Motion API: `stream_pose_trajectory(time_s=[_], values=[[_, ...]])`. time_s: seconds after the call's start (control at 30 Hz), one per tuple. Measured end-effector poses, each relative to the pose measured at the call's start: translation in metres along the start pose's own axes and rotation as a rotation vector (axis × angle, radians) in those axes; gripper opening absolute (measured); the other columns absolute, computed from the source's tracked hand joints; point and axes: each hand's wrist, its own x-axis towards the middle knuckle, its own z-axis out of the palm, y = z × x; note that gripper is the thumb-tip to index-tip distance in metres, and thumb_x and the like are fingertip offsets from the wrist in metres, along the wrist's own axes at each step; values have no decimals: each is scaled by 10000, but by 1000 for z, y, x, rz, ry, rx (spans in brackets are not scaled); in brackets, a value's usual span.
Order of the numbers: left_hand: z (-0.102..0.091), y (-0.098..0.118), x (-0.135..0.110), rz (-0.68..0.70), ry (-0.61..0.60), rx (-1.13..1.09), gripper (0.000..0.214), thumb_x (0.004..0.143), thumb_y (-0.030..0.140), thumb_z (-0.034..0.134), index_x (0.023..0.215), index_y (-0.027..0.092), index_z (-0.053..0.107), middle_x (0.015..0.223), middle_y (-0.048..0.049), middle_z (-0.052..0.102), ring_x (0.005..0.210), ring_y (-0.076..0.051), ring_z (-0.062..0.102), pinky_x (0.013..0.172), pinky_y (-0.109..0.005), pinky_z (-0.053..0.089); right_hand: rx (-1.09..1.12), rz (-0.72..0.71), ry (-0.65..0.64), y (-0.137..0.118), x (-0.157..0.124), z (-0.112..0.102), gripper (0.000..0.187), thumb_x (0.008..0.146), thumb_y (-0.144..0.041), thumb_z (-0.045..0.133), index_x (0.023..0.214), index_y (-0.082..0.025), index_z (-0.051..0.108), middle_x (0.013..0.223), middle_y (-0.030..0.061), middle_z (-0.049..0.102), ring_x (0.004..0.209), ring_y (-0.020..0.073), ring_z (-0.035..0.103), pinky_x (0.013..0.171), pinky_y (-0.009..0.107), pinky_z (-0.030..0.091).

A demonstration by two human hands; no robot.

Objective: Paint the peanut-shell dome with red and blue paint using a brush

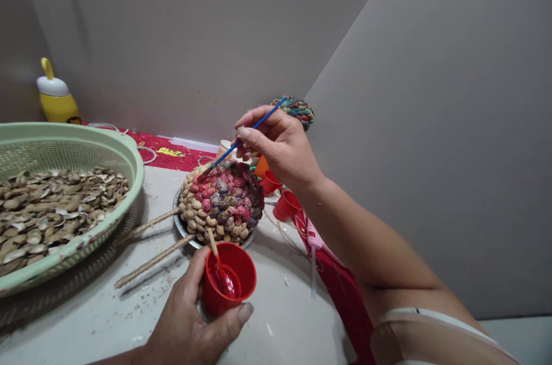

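A person's right hand (287,146) pinches a slim blue-handled paintbrush (224,155) between thumb and fingers, its reddened tip against the upper left of a dome of peanut shells (224,204), part tan, part painted red and dark purple. The dome sits in a round silvery dish (177,229) on a pale tabletop (284,319), two twine-wrapped rods (155,260) reaching out beside it. Nearer me, the left hand (190,319) curls its fingers around a red plastic cup (242,264) of glossy red liquid, a wooden stick (213,243) leaning inside. A pale-green mesh basket (138,164) of loose shells (52,204) stands at left.
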Motion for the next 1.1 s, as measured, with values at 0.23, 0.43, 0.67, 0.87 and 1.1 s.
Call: stream_pose_trajectory(time_s=[0.23, 0.43, 0.67, 0.87, 1.1], values=[[4, 4, -2, -21, 13, -25, 651, 719, 411, 756, 1304, 197, 568, 1232, -131, 747, 1096, -282, 725, 938, -353, 583, -30, -27, 47, 2, 5, -4, 345, 765, -472, 825, 868, -217, 616, 681, -46, 684, 548, 79, 647, 511, 204, 528], [1, 1, -1, -21, 0, -18, 671, 724, 429, 756, 1320, 207, 544, 1258, -130, 735, 1118, -294, 713, 969, -387, 564, 22, -39, -24, 1, 5, 6, 391, 729, -497, 843, 840, -200, 614, 683, -56, 664, 555, 68, 648, 545, 198, 549], [-2, -9, 1, -22, -48, -12, 703, 752, 462, 759, 1357, 214, 501, 1312, -127, 708, 1166, -296, 688, 995, -385, 553, 18, -97, -13, 2, 12, 6, 311, 766, -410, 831, 834, -192, 620, 655, -67, 650, 532, 56, 645, 512, 173, 537], [-3, -18, 2, -4, -80, -8, 744, 757, 476, 762, 1393, 212, 479, 1349, -150, 682, 1200, -321, 673, 1026, -429, 544, 18, -77, -85, 3, 10, 10, 299, 767, -395, 828, 841, -196, 617, 698, -66, 653, 552, 63, 651, 511, 178, 544], [-4, -16, 3, 16, -101, 5, 736, 780, 466, 756, 1405, 211, 463, 1349, -154, 679, 1190, -312, 678, 1025, -429, 546, -5, -115, -27, 0, 10, 7, 304, 776, -425, 813, 831, -202, 614, 667, -67, 648, 547, 61, 634, 548, 193, 558]])
